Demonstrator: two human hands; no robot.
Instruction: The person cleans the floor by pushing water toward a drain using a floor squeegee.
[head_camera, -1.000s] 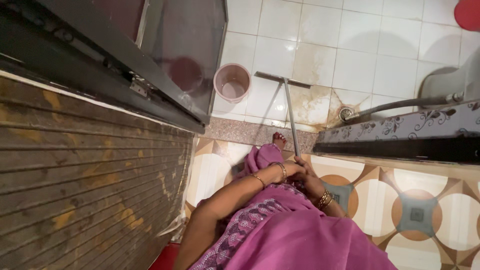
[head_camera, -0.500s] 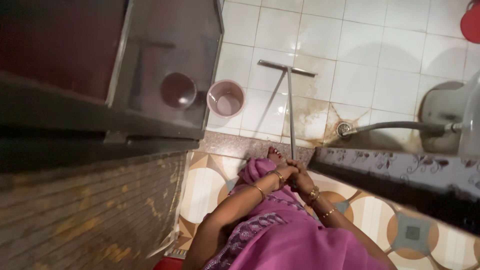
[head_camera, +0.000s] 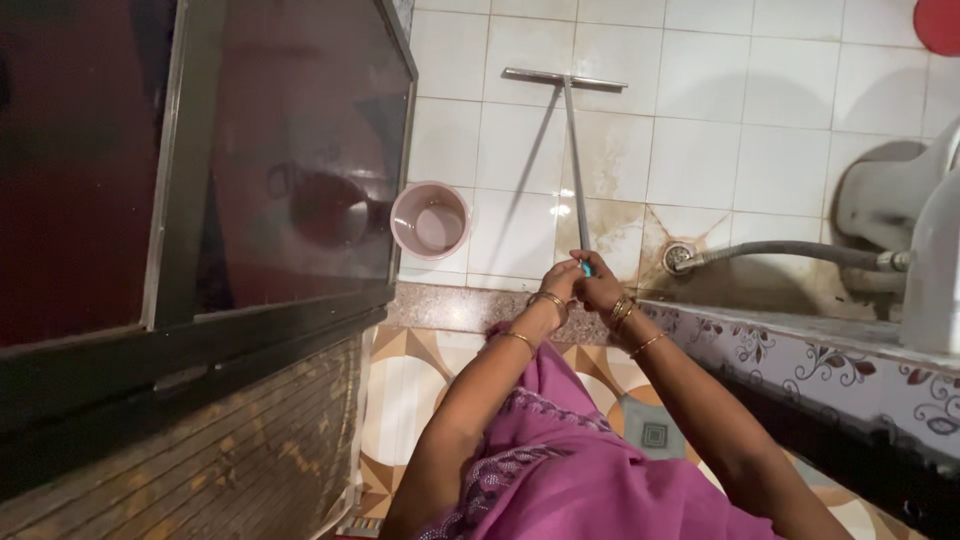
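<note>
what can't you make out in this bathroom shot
- Head view: the top end of the floor wiper handle is wrapped by the left hand and right hand.
- The red round thing is cut off by the top right corner.
- The pale fixture runs off the right edge.
- The pink bucket shows nothing certain inside.

One long-handled floor squeegee (head_camera: 575, 150) runs up and away from the two hands, the left hand (head_camera: 560, 282) and the right hand (head_camera: 600, 288), that share its handle end. One pink bucket (head_camera: 430, 220) stands to the left of the hands. One floor drain (head_camera: 679, 257) lies just right of them, with one grey hose (head_camera: 790, 252) leading off it further right.
</note>
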